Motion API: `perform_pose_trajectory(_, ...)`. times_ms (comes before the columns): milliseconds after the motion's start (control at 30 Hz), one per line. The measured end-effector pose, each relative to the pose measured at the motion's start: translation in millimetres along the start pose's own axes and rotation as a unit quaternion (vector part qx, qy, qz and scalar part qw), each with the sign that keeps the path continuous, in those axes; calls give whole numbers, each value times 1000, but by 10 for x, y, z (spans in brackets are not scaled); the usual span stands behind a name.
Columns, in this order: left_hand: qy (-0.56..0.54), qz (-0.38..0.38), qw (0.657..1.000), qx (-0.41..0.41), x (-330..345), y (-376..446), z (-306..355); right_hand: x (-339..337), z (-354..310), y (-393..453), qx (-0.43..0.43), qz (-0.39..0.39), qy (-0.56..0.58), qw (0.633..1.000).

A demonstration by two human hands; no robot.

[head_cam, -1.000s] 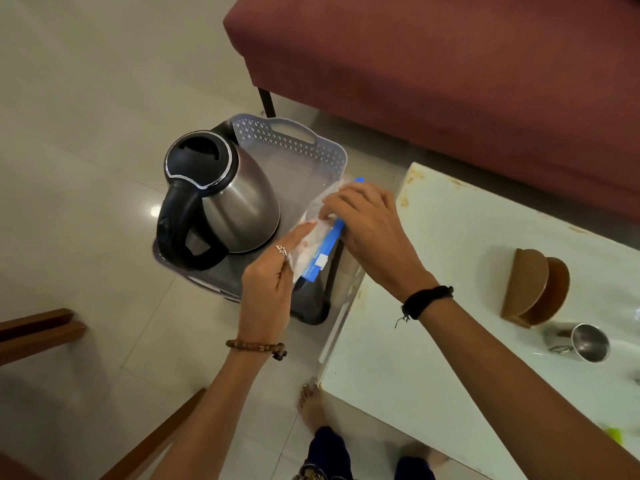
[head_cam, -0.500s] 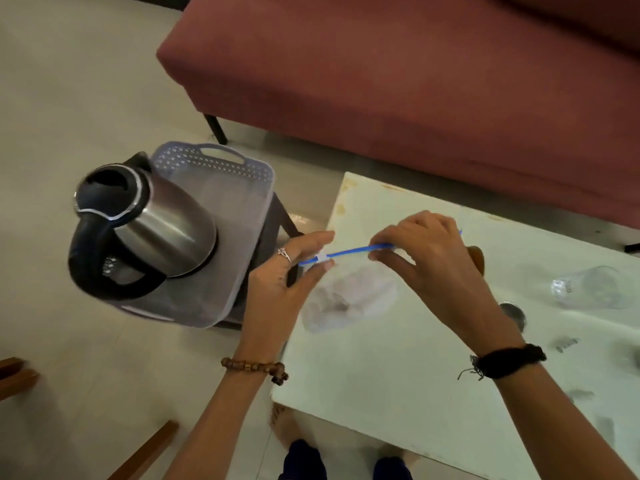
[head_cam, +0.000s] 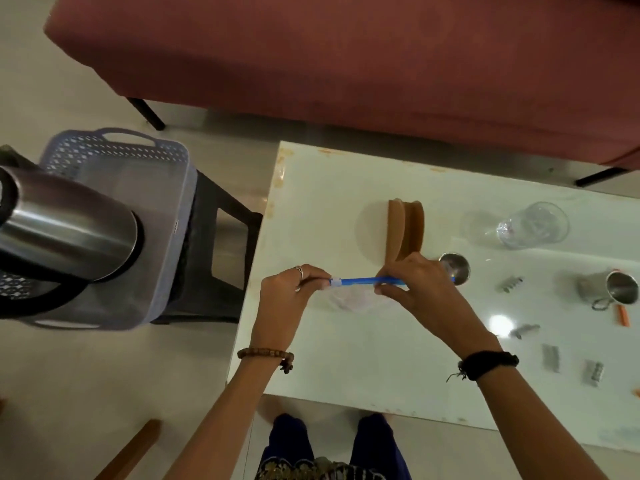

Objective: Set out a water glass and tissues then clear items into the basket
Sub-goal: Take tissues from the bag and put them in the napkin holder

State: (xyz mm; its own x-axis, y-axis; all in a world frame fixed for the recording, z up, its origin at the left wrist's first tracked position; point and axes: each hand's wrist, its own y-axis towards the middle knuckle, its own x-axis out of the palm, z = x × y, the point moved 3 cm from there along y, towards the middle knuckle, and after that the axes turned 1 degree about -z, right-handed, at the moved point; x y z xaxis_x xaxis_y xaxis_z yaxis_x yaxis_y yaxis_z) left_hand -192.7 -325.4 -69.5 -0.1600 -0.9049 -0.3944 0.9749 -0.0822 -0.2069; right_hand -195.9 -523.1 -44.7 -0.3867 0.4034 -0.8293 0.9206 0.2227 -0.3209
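A clear tissue pouch (head_cam: 351, 299) with a blue zip strip along its top hangs over the white table (head_cam: 346, 368). My left hand (head_cam: 289, 296) pinches the strip's left end and my right hand (head_cam: 415, 285) pinches its right part. Just behind my right hand stands a brown wooden tissue holder (head_cam: 405, 230). A clear water glass (head_cam: 533, 225) lies on its side at the far right of the table. The lilac basket (head_cam: 166, 202) sits on a dark stool (head_cam: 221, 244) to the left, with a steel kettle (head_cam: 65, 223) inside it.
Two steel cups (head_cam: 455, 268) (head_cam: 620, 287) and several small metal clips (head_cam: 550, 356) are scattered on the right side of the table. A dark red sofa (head_cam: 346, 57) runs behind the table. My legs (head_cam: 332, 448) are at the table's near edge.
Both hands carried the pouch from over the basket to the right, above the table. The view swung right, so the kettle and basket now sit at the left edge.
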Motion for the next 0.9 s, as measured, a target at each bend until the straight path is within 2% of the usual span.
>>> perform_pose_trajectory(167, 83, -8, 995, 51, 121, 55, 123, 31, -167, 37, -36, 32, 75, 996)
perform_pose_trajectory(333, 169, -29, 982, 77, 238, 67, 229, 108, -249, 105, -45, 75, 83, 993)
perform_pose_trajectory(467, 234, -49, 964, 116, 224, 60, 277, 81, -159, 35, -29, 85, 78, 993)
perform_pose_trajectory(667, 232, 1, 969, 85, -195, 150, 156, -99, 359, -208, 42, 135, 71, 987)
perform_pose_trajectory(767, 214, -55, 975, 28, -204, 172, 100, -107, 462, -259, 52, 143, 65, 986)
perform_pose_trajectory(833, 183, -147, 971, -54, -202, 229, 73, -101, 491, -269, 53, 152, 72, 984)
perform_pose_trajectory(900, 151, -231, 957, -88, -197, 274, 107, -104, 525, -269, 48, 151, 87, 984)
